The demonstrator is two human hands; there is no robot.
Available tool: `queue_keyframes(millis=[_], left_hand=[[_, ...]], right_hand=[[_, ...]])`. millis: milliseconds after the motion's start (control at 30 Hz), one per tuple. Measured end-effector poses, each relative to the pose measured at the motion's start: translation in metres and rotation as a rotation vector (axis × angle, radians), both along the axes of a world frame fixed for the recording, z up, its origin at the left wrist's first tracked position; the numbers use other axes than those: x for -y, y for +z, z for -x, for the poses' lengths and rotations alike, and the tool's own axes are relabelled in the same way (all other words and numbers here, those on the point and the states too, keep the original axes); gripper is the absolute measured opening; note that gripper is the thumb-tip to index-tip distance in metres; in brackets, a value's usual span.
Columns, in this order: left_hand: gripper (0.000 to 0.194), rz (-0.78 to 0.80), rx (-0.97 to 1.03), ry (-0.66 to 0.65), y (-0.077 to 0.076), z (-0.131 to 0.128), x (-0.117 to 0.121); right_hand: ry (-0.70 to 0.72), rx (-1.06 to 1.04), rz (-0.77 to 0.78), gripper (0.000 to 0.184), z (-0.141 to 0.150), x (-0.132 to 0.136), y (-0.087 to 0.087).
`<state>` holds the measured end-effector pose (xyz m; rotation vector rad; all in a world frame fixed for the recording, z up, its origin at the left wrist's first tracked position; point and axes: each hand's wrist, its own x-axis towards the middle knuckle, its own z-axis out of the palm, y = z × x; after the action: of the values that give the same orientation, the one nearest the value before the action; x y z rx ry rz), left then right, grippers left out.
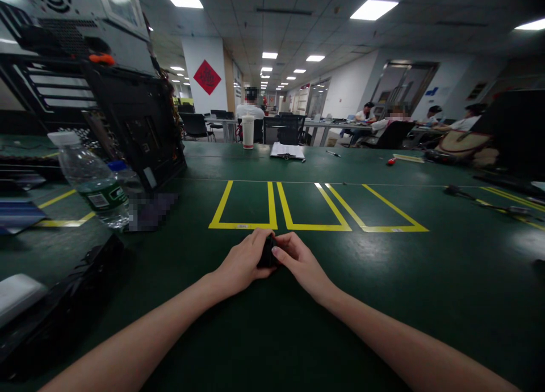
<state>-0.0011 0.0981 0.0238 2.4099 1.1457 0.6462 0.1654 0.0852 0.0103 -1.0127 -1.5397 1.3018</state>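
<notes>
Bare forearms point(170, 318) come in from the lower corners and meet over the green bench point(264, 329), where the fingers of both hands close on a small black piece point(267, 256). It lies directly between them, so neither hand is nearer: both touch it. On its left side, the left hand point(242, 262) grips it, fingers arched over the top and thumb along the lower near edge. The right hand point(303, 261) pinches at its right side, thumb tip against the piece and forefinger curled just above. What shows is taller than wide, but so much is covered that I cannot tell its true long axis, nor whether it rests on the bench.

Just beyond is the near right corner of the left tape outline point(272, 205); the middle outline point(319, 227) and right outline point(395, 230) stand alongside. Farther left, a tilted bottle point(97, 182) is near a PC case point(140, 119). Along the far edge are a cup point(248, 132), a clipboard point(286, 150) and a pen point(332, 154).
</notes>
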Motion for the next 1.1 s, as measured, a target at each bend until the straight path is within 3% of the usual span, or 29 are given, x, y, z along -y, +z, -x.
queue_keyframes(millis=[100,333,600,867,1100], left_hand=[[0.054,0.016,0.003,0.001,0.0016,0.0000,0.0007],[0.055,0.014,0.001,0.001,0.0039,-0.0005,0.0016],[0.054,0.043,0.013,-0.002,0.0033,-0.0009,0.0016],[0.053,0.035,0.008,0.001,0.0048,-0.0019,0.0028],[0.052,0.047,0.009,0.008,0.0040,-0.0011,0.0021]], right_hand=[[-0.004,0.027,0.032,0.021,-0.0001,0.0003,-0.0002],[0.031,0.001,-0.062,0.019,0.0003,0.0055,0.0041],[-0.023,0.030,0.025,0.024,0.0001,0.0002,-0.0008],[0.030,-0.056,-0.037,0.016,-0.0003,0.0039,0.0029],[-0.004,0.038,0.018,0.021,-0.0003,-0.0006,-0.0011]])
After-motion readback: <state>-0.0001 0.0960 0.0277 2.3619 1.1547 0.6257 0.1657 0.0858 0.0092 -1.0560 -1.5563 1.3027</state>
